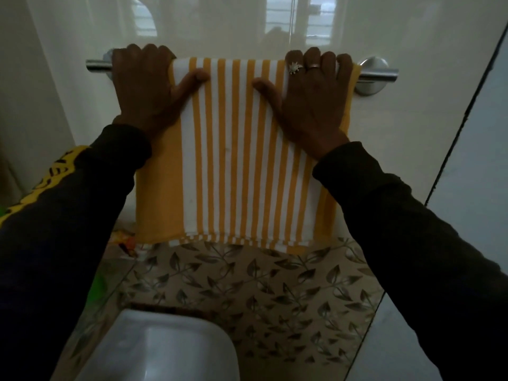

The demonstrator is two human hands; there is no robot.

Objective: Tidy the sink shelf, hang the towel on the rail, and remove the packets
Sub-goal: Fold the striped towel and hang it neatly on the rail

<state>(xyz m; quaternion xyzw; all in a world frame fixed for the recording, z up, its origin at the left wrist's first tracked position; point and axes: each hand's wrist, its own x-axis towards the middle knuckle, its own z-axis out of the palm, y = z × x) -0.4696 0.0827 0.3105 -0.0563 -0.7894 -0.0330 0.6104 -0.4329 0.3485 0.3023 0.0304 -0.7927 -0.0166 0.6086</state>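
A: Head view — what's the count?
B: One striped towel (239, 149) draped over one rail (380, 74). Left hand (145, 86) and right hand (310, 97) each curl over its top edge, thumbs pressing cloth.
A: Room?
B: Rail ends bare; basin (165, 350) below.

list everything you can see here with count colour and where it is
towel: one, yellow and white stripes, draped over the rail, hanging flat against the wall
rail: one, brushed metal, fixed across the wall, both ends showing past the towel
wall tiles: glossy white above, leaf pattern on beige below the towel
basin: one, white, bottom centre, only partly in view
packet: one, orange and yellow, at the towel's lower left corner, mostly hidden
green object: one, blurred, left edge, cannot tell what it is
rings: two, silver, on right hand fingers
left hand: fingers curled over rail and towel's left top edge
right hand: fingers curled over rail and towel's right top edge
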